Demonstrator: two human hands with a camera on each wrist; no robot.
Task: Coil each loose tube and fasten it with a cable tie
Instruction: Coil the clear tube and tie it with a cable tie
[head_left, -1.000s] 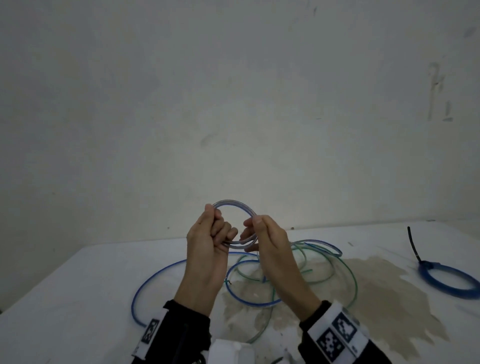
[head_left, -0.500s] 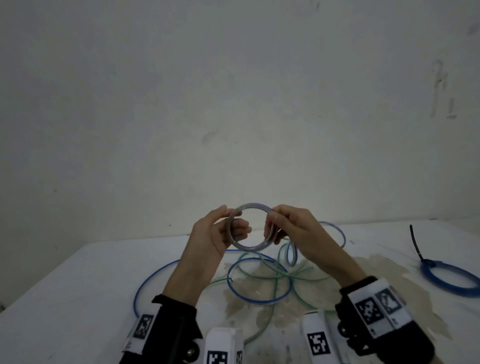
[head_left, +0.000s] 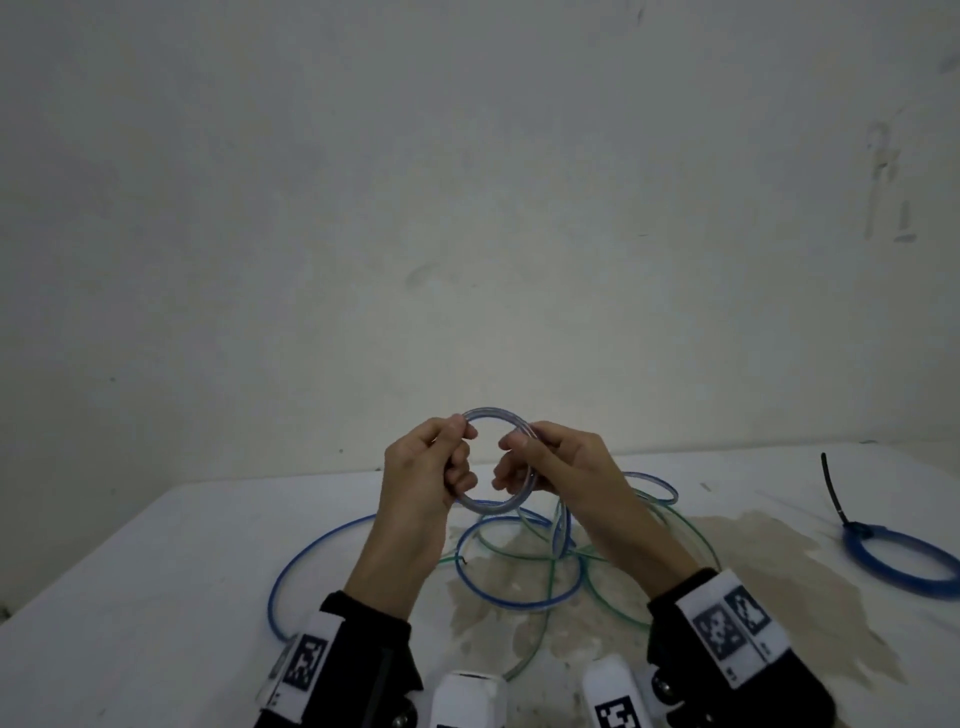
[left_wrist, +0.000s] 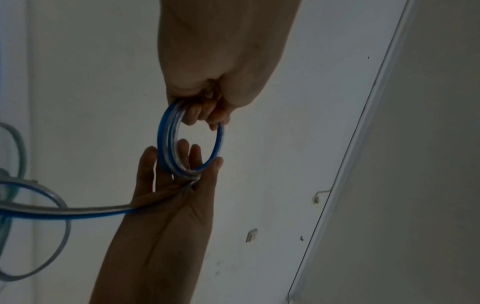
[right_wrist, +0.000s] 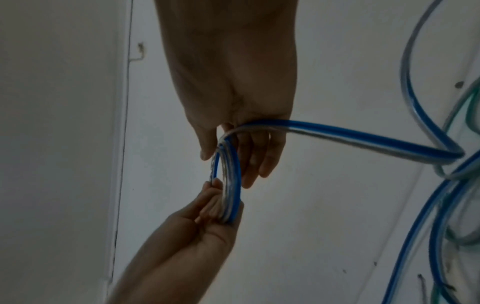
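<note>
Dim plain wall (head_left: 467, 182) behind stained, perhaps damp, white table (head_left: 156, 571)

right hand (right_wrist: 233, 98) pinches blue-striped tube coil (right_wrist: 230, 176) | left hand (right_wrist: 207, 232) grips far side | dim, apparently several turns

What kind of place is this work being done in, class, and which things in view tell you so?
Probably a plain indoor workroom, not a kitchen or shop: a bare, scuffed white wall, a stained white table pushed against it, and loose tubes beside a tied blue coil.

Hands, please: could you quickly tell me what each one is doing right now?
Left hand: closed, gripping the tube coil.
Right hand: closed, pinching the same coil's other side.
</note>
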